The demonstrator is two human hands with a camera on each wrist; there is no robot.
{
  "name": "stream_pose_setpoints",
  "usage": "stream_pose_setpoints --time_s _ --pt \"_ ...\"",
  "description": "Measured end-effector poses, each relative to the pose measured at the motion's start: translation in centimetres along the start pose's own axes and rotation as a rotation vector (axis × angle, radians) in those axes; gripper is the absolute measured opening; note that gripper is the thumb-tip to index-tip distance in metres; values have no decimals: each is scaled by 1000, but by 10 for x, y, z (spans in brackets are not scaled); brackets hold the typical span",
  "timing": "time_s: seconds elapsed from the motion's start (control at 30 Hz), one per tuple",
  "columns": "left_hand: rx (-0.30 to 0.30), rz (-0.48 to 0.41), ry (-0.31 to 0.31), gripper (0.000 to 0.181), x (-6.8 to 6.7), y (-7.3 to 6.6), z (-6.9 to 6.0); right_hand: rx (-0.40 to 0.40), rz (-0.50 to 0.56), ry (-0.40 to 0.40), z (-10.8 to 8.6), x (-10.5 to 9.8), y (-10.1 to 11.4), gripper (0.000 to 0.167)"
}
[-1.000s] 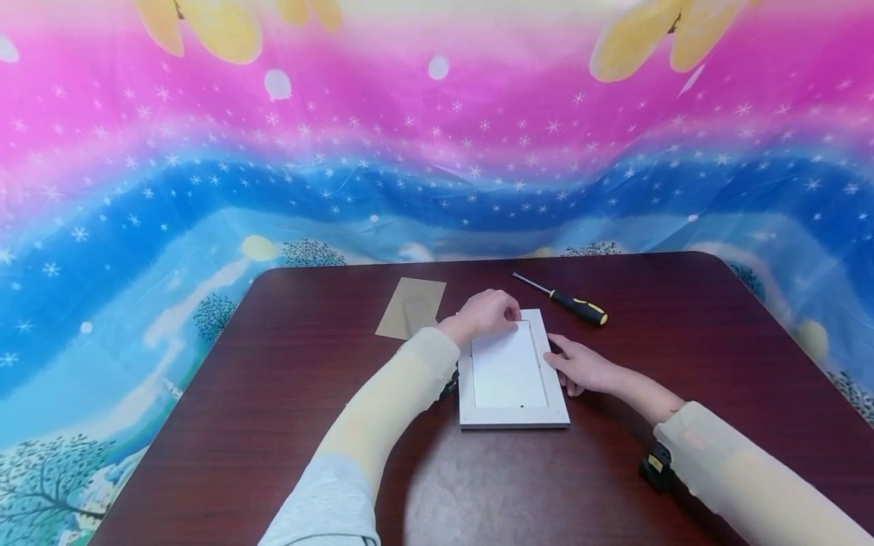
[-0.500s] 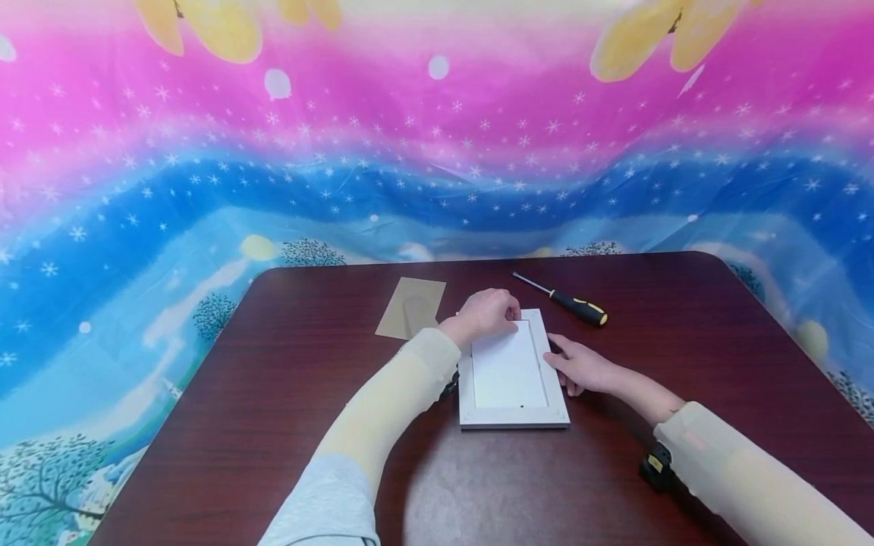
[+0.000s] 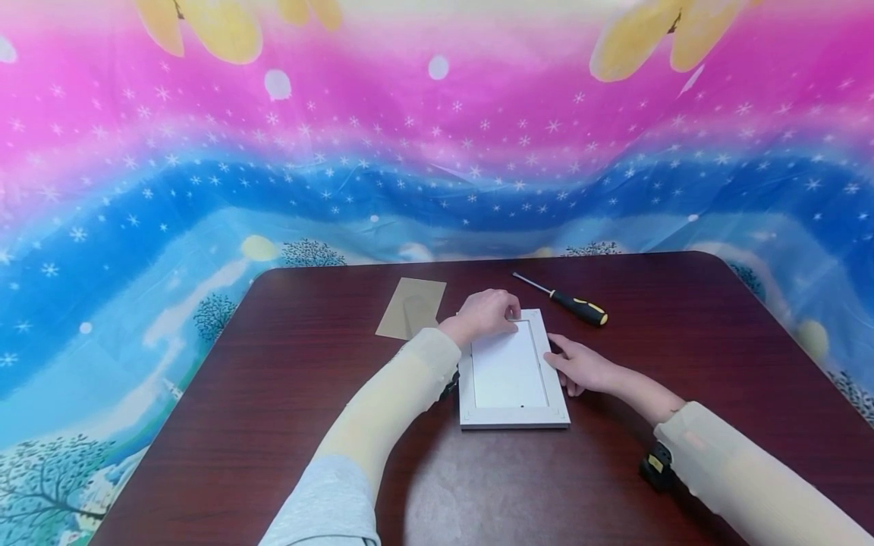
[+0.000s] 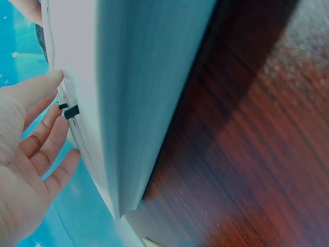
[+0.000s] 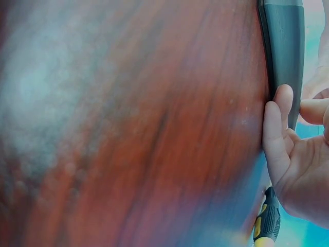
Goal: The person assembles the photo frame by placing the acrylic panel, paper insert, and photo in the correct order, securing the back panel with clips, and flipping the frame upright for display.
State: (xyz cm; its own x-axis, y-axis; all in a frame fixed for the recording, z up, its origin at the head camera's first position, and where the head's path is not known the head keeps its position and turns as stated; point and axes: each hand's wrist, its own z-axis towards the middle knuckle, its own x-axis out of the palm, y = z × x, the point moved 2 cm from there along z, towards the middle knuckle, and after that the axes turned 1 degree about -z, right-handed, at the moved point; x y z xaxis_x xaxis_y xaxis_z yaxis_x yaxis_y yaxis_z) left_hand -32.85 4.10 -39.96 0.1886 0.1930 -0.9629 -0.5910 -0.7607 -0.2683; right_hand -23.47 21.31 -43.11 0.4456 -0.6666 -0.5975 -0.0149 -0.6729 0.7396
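A white rectangular frame (image 3: 515, 417) lies flat on the table with a white panel (image 3: 508, 368) inside its border. Across the frame's far left part reaches the left hand (image 3: 486, 312), its bent fingertips at the panel's far edge. In the left wrist view, that hand (image 4: 38, 134) has its fingers beside a small dark tab (image 4: 72, 111) at the frame's inner edge; whether it pinches anything cannot be told. The right hand (image 3: 583, 366) holds the frame's right side, thumb on top and fingers against the outer edge, as the right wrist view shows with the hand (image 5: 300, 154).
A screwdriver (image 3: 579, 306) with a black and yellow handle lies behind and right of the frame. Left of the frame is a thin tan sheet (image 3: 410, 307), partly behind the left forearm. A patterned cloth (image 3: 437, 152) hangs beyond the dark red table (image 3: 307, 394).
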Motion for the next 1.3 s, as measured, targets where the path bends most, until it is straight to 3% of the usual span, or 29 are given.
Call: stream_pose_setpoints --time_s 0.47,0.97,1.3 --pt "25 -16 -5 16 -1 2 -1 6 -2 -2 1 1 0 59" --pt "128 -20 -23 12 -30 7 -16 9 2 6 1 -2 -2 60" --pt "153 -8 -6 13 -35 10 -28 -13 7 -2 -3 0 2 60"
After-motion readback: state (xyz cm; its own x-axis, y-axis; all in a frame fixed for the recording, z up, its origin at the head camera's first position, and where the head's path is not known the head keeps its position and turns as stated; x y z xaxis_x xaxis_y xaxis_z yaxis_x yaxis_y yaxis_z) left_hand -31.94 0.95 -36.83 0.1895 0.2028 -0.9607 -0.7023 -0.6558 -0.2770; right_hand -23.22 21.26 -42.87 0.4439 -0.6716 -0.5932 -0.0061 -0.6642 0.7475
